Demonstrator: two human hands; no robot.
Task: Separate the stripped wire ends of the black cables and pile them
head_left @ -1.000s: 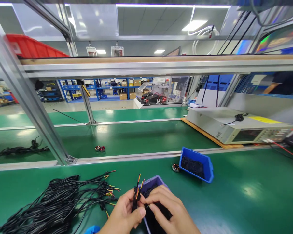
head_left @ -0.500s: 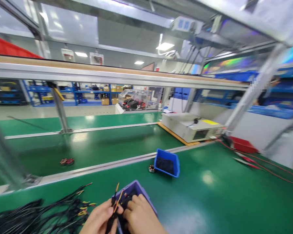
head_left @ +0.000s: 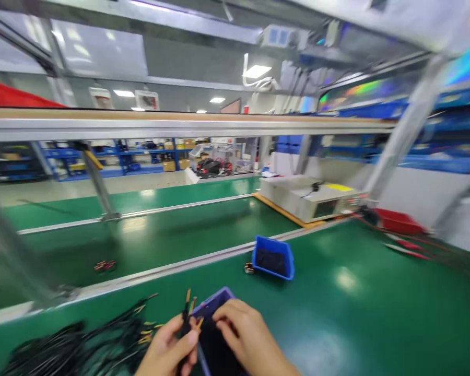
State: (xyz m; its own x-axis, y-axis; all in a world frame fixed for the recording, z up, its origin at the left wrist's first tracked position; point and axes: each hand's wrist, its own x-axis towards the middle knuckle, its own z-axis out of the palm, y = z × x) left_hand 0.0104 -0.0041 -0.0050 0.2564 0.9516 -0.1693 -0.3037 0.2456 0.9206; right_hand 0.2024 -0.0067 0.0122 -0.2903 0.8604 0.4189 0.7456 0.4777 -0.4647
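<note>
My left hand (head_left: 168,350) is closed around a black cable (head_left: 186,318) whose yellow and red wire ends stick up above my thumb. My right hand (head_left: 246,339) is curled over a purple bin (head_left: 209,305) of black parts, fingertips pinched close to the cable; what they hold is too blurred to name. A heap of black cables with coloured ends (head_left: 82,344) lies on the green mat to the left of my hands. The whole view is smeared by motion.
A blue bin (head_left: 274,258) of black parts sits further back with a small round motor (head_left: 249,268) beside it. A grey instrument box (head_left: 311,198) stands at the right rear, red leads (head_left: 407,248) trailing from it. Two small motors (head_left: 105,266) lie on the conveyor belt.
The camera swung to the right and blurred, so the instrument box and blue bin slid left. My hands stay together over the purple bin with the cable.
</note>
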